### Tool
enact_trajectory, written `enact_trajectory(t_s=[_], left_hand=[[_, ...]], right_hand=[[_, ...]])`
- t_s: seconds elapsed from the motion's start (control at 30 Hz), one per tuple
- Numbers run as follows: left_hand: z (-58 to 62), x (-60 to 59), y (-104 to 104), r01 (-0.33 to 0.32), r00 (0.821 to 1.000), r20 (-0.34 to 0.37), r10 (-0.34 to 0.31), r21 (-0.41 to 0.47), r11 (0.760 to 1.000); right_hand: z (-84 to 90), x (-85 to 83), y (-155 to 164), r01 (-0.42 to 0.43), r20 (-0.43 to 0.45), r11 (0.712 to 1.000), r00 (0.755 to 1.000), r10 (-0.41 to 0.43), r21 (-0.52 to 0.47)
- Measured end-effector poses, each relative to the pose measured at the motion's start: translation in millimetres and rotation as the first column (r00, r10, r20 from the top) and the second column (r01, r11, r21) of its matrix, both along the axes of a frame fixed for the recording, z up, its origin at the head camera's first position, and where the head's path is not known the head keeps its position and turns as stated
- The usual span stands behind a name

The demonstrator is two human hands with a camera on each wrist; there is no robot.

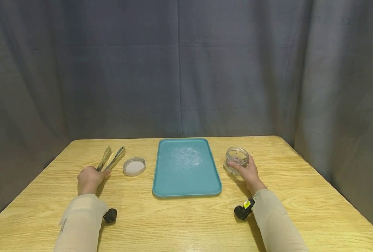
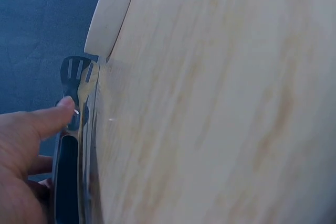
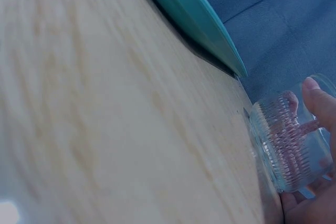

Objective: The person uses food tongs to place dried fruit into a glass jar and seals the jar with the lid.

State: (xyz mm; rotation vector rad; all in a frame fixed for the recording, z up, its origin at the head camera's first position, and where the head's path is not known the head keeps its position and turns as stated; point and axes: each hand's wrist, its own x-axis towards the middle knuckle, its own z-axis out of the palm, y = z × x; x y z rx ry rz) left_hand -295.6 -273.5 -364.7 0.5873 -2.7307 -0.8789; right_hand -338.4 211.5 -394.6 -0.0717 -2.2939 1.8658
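My left hand (image 1: 89, 179) grips a pair of metal tongs (image 1: 114, 159) at the left of the table, their two arms spread apart and pointing away. In the left wrist view the tongs (image 2: 67, 177) show a dark handle and slotted ends, with the thumb along one side. On the right, my right hand (image 1: 247, 172) holds an open glass jar (image 1: 236, 155), thumb on the near side and fingers around the far side. Something pinkish, thin and twig-like lies inside the jar (image 3: 281, 129), seen through its ribbed wall in the right wrist view. The jar stands upright, close over the tabletop.
A blue-green tray (image 1: 186, 185) with whitish smudges lies mid-table between the hands. Just left of it is a round lid (image 1: 134, 166), its inner side up. The wooden table (image 1: 173, 224) ends at a grey curtain (image 1: 180, 70) behind and at both sides.
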Motion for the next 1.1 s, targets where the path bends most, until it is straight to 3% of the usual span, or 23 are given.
enact_trajectory(t_s=[0.13, 0.23, 0.3, 0.4, 0.53, 0.67, 0.83, 0.93, 1.1], left_hand=[[7.1, -4.9, 7, -0.006, 0.999, -0.037, 0.003, -0.060, 0.998], [14.6, -11.4, 15, -0.007, 0.988, -0.153, -0.003, -0.066, 0.998], [20.0, -15.7, 22, 0.016, 0.973, -0.229, -0.026, -0.047, 0.999], [26.7, -20.5, 33, 0.086, 0.958, -0.271, -0.090, -0.027, 0.996], [31.4, -26.1, 45, 0.190, 0.964, -0.181, -0.196, -0.048, 0.981], [30.1, -30.6, 54, 0.278, 0.960, -0.001, -0.279, -0.064, 0.958], [20.1, -33.6, 60, 0.325, 0.930, 0.203, -0.305, -0.071, 0.943], [13.7, -34.2, 62, 0.342, 0.918, 0.242, -0.314, -0.082, 0.936], [11.7, -31.1, 69, 0.335, 0.919, 0.253, -0.301, -0.101, 0.937]], right_hand=[[-0.2, -0.1, 1, 0.010, 0.007, 1.000, 1.000, -0.010, 0.003], [0.0, 0.1, 2, 0.007, 0.016, 1.000, 1.000, -0.007, 0.007], [0.2, 0.2, 2, 0.007, 0.025, 1.000, 1.000, -0.007, 0.013], [0.7, 0.4, 2, 0.005, 0.028, 1.000, 1.000, -0.006, 0.018], [0.9, 0.6, 2, 0.003, 0.026, 1.000, 1.000, -0.003, 0.005], [1.0, 0.8, 1, 0.004, 0.022, 1.000, 1.000, -0.004, -0.004], [1.3, 0.9, 0, 0.006, 0.014, 1.000, 1.000, -0.006, 0.003], [1.9, 1.1, 0, 0.005, 0.018, 1.000, 1.000, -0.005, 0.011], [2.0, 0.3, 0, 0.005, 0.021, 1.000, 1.000, -0.005, 0.017]])
